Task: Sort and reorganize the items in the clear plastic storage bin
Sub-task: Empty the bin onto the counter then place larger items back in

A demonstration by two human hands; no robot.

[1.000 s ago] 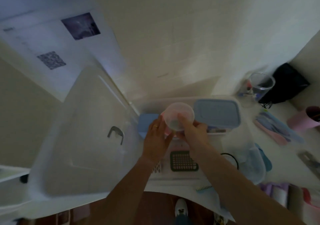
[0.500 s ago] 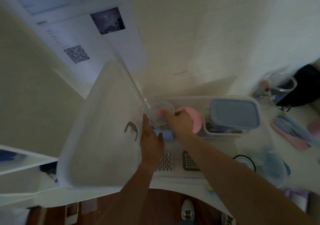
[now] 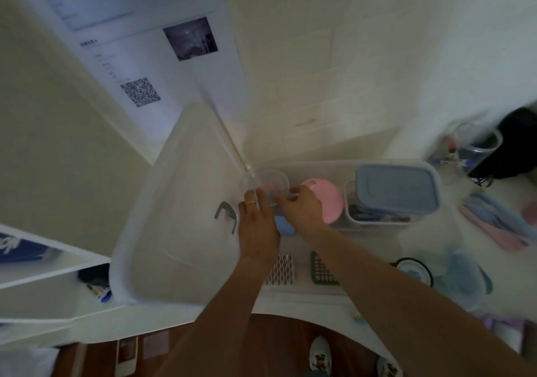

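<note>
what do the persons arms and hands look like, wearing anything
Both forearms are bare, with no sleeves in view. The left hand wears a thin gold-coloured ring on one finger. The right hand shows no ring, watch or glove. No wristbands on either arm.

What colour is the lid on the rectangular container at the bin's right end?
Pale blue: the rectangular container's lid shows clearly in the head view, beside the pink round piece.

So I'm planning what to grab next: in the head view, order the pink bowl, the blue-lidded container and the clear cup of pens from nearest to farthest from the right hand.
From the right hand:
1. Pink bowl, directly beside the hand on its right, inside the bin.
2. Blue-lidded container, further right in the bin.
3. Clear cup of pens, outside the bin at the far right by the wall.
</note>
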